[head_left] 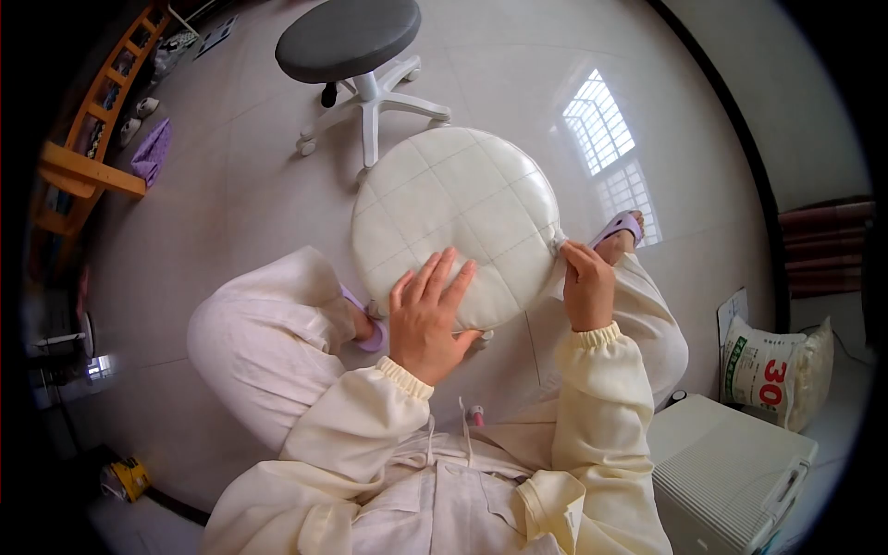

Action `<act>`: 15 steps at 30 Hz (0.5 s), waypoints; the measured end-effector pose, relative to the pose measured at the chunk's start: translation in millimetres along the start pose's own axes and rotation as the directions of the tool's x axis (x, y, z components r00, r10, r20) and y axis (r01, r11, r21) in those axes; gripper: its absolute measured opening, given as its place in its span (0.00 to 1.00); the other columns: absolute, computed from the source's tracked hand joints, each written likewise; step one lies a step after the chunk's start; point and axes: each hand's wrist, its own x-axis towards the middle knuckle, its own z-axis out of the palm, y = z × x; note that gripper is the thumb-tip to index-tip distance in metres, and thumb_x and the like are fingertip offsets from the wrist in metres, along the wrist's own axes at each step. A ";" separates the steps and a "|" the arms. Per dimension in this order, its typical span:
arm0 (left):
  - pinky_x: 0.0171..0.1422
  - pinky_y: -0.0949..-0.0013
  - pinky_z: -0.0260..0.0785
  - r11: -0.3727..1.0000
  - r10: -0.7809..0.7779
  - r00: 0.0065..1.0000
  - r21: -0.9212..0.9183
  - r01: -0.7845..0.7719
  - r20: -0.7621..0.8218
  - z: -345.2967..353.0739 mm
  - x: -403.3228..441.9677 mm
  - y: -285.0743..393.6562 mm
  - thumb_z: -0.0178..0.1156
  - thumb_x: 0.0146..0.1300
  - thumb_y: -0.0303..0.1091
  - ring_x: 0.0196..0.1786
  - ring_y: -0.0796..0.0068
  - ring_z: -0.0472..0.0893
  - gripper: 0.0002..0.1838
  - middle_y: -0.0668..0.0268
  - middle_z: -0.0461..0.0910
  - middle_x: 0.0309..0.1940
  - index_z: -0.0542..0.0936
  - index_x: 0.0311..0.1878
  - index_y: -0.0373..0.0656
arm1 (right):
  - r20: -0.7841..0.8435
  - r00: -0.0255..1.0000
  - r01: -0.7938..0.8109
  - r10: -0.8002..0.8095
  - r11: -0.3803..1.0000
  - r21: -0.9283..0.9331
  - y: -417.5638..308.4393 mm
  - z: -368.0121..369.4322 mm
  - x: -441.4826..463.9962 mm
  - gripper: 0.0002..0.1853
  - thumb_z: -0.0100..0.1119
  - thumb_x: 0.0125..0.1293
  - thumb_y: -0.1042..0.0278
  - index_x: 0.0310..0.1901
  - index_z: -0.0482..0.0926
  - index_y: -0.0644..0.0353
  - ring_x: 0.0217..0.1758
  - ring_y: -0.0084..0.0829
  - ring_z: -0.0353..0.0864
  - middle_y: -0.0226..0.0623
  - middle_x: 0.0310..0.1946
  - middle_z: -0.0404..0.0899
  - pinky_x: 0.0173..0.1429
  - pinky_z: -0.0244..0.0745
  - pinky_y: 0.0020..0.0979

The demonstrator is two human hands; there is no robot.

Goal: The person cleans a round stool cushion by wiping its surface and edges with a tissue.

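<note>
A round stool seat (444,199) in cream-white quilted leather lies in front of me, between my knees. My left hand (428,310) rests palm down on its near part, with fingers spread and the thumb by the rim. At the right edge, my right hand (588,282) is closed in a pinch against the rim. A small white bit (558,240) shows at its fingertips; whether this is part of the cover or a separate scrap, I cannot tell. The base under the seat is mostly hidden.
A grey swivel stool (348,39) on a white wheeled base stands just beyond. To the left is an orange wooden rack (92,116) with a purple cloth (153,153) beside it. At right are a white ribbed box (721,462) and a printed sack (770,370).
</note>
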 end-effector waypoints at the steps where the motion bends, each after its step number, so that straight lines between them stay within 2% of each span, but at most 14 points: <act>1: 0.77 0.51 0.51 1.000 0.002 1.000 -0.001 -0.002 0.001 0.0 0.0 0.0 0.80 0.43 0.42 0.77 0.63 0.62 0.52 0.62 0.61 0.77 0.68 0.75 0.57 | 0.006 1.000 0.012 -0.011 1.000 -0.021 -1.1 -1.4 -3.8 0.13 0.55 0.63 0.83 0.46 0.85 0.62 0.44 0.47 0.86 0.44 0.45 0.86 0.49 0.80 0.37; 5: 0.77 0.51 0.51 1.000 0.002 1.000 0.007 -0.002 -0.001 -0.3 -0.1 0.1 0.80 0.43 0.42 0.77 0.64 0.62 0.52 0.63 0.62 0.77 0.68 0.75 0.57 | 0.062 0.998 0.005 -0.003 1.000 -0.027 -8.6 -14.3 -14.0 0.12 0.55 0.62 0.84 0.44 0.85 0.63 0.44 0.46 0.86 0.43 0.44 0.87 0.48 0.80 0.38; 7: 0.77 0.51 0.50 1.000 0.002 1.000 0.009 -0.002 -0.002 -0.4 0.1 0.4 0.80 0.43 0.42 0.77 0.64 0.62 0.52 0.63 0.62 0.77 0.68 0.75 0.57 | 0.167 0.985 -0.038 0.034 0.999 0.020 -5.2 -22.4 -17.0 0.12 0.55 0.62 0.84 0.43 0.85 0.63 0.43 0.46 0.86 0.44 0.42 0.87 0.48 0.80 0.38; 11: 0.77 0.51 0.50 1.000 0.001 1.000 0.015 -0.001 0.002 -0.4 0.0 0.3 0.80 0.43 0.42 0.78 0.64 0.62 0.52 0.63 0.62 0.77 0.67 0.75 0.57 | 0.145 0.983 -0.117 0.114 0.993 0.014 -2.0 -29.7 -12.9 0.11 0.58 0.62 0.84 0.44 0.85 0.67 0.40 0.44 0.87 0.47 0.39 0.87 0.47 0.79 0.32; 13: 0.77 0.51 0.50 1.000 0.002 1.000 0.018 -0.002 0.006 -0.2 -0.2 0.2 0.80 0.43 0.42 0.78 0.64 0.62 0.52 0.63 0.62 0.77 0.67 0.75 0.57 | -0.091 0.993 -0.073 0.073 0.997 -0.007 2.8 -25.0 -2.5 0.10 0.59 0.64 0.83 0.45 0.84 0.66 0.40 0.42 0.87 0.47 0.38 0.86 0.47 0.79 0.30; 14: 0.77 0.51 0.50 1.000 0.002 1.000 0.016 -0.002 0.006 -0.3 -0.1 -0.1 0.80 0.43 0.43 0.78 0.64 0.62 0.52 0.63 0.61 0.77 0.67 0.75 0.57 | -0.129 0.985 -0.110 0.110 0.994 0.009 2.2 -21.6 1.4 0.10 0.59 0.65 0.82 0.46 0.84 0.66 0.40 0.36 0.88 0.47 0.37 0.86 0.47 0.79 0.30; 15: 0.77 0.51 0.50 1.000 0.003 1.000 0.013 -0.003 0.006 -0.4 0.0 -0.2 0.80 0.43 0.43 0.78 0.64 0.62 0.52 0.63 0.61 0.77 0.67 0.75 0.57 | -0.130 0.985 -0.112 0.112 0.994 0.009 1.3 -15.3 3.6 0.10 0.59 0.65 0.82 0.46 0.84 0.66 0.40 0.36 0.88 0.47 0.37 0.86 0.47 0.79 0.30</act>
